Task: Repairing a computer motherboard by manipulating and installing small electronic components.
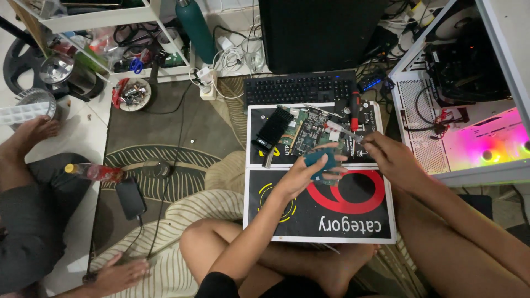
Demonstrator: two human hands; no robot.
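My left hand (307,170) holds a small teal circuit part (321,161) just above a black box with red and yellow graphics (331,221). My right hand (391,159) grips a thin metal tool (345,131) whose tip points at a green circuit board (309,129) lying on the box. A black finned heatsink (274,128) rests at the board's left end. A red-handled screwdriver (355,109) lies beside the board's far right corner.
A black keyboard (301,88) and a dark tower (320,33) stand behind the box. An open white computer case with pink lights (486,138) is at right. Another person's leg (25,221) and hand (118,273) are at left, near a bottle (96,172) and phone (131,197).
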